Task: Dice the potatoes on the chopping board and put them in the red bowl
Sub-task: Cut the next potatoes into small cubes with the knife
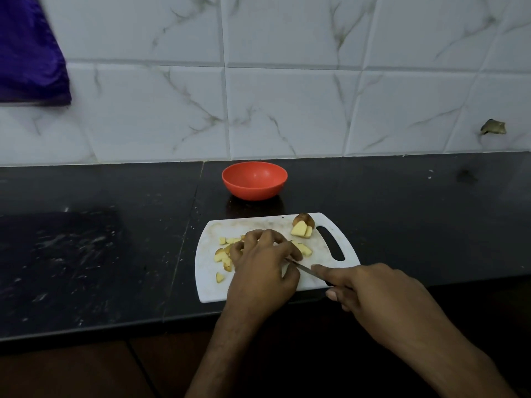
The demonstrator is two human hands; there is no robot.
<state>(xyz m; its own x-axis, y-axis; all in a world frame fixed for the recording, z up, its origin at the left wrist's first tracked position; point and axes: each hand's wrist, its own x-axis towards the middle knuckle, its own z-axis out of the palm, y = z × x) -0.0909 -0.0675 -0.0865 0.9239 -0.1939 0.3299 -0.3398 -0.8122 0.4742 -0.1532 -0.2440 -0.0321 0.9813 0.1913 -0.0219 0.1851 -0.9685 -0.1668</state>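
While the red bowl [254, 179] at twelve o'clock is sitting empty, the left hand [260, 271] is curling over potato pieces [223, 255] — the right hand [370, 291] is gripping the knife [304, 269] mid-dicing.

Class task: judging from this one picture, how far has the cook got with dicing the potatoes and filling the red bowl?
Done: several diced pieces lie on the chopping board. In hand: the left hand holds potato down with curled fingers while the right hand works the knife beside it. Left: a larger potato chunk near the board's handle is uncut, and the red bowl looks empty.
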